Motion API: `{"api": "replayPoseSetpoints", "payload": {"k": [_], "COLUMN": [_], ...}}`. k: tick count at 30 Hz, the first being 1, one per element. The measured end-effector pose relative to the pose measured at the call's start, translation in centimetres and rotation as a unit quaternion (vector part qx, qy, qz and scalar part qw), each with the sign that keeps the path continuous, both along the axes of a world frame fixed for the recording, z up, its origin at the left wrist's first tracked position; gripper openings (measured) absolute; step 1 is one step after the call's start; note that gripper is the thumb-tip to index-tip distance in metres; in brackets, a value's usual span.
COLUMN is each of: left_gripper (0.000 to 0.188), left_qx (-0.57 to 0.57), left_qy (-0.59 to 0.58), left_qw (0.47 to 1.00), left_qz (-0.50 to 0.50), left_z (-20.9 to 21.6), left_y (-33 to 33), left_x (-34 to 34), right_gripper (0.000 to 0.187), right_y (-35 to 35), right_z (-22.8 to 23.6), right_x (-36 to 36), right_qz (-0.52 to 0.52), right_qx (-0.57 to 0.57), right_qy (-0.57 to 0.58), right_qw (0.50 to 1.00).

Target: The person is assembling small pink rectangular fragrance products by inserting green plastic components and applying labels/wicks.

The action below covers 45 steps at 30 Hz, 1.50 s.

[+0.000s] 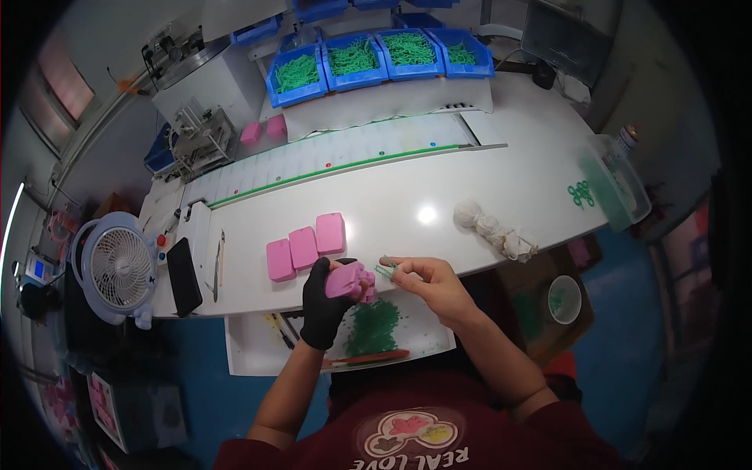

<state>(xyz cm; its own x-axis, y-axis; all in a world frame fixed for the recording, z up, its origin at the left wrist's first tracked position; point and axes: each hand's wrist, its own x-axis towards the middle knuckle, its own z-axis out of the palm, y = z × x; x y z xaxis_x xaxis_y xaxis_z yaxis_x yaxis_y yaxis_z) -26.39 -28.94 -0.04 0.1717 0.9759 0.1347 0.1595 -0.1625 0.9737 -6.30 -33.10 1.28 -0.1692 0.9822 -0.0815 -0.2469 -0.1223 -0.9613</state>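
Note:
My left hand [319,309], in a black glove, is closed around a pink moulded block [350,282] with an uneven right end. Close by on its right, my bare right hand [427,283] pinches a small green toothed plastic strip [384,272] between thumb and forefinger. The strip's tip lies near the block's right end; whether they touch I cannot tell. Just beyond my left hand, three pink blocks [303,248] lie in a slanting row on the white table. Below both hands, an open white drawer [427,342] holds a heap of green bits [372,327].
Blue bins [296,92] of green pieces stand at the back, behind a long green-edged track [337,170]. A fan [120,269], a black phone [184,276] and tweezers [217,266] are on the left. A bundled white cloth [493,231] and green rings [580,193] lie on the right.

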Motion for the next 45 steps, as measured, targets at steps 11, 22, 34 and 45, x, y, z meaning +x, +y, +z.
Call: {"api": "replayPoseSetpoints", "payload": {"k": [11, 22, 34, 45], "left_gripper": [0.073, 0.047, 0.017, 0.011], "left_qx": [0.255, 0.003, -0.120, -0.118], "left_qy": [0.325, 0.022, -0.094, -0.128], "left_qw": [0.905, 0.996, 0.983, 0.981], "left_qz": [0.103, -0.090, -0.099, -0.085], "left_z": [0.1, 2.7, 3.4, 3.0], "left_y": [0.5, -2.3, -2.0, -1.7], "left_x": [2.4, 2.2, 2.4, 1.7], "right_gripper": [0.015, 0.011, 0.016, 0.019], "right_y": [-0.5, -1.2, -1.6, -1.4], "right_z": [0.0, 1.1, 1.1, 1.4], "right_x": [1.2, -1.4, -2.6, -1.7], "right_qz": [-0.122, -0.266, -0.248, -0.167], "right_qx": [-0.010, 0.267, 0.301, 0.263], "right_qy": [0.019, -0.258, -0.310, -0.265], "right_qw": [0.992, 0.890, 0.867, 0.913]}}
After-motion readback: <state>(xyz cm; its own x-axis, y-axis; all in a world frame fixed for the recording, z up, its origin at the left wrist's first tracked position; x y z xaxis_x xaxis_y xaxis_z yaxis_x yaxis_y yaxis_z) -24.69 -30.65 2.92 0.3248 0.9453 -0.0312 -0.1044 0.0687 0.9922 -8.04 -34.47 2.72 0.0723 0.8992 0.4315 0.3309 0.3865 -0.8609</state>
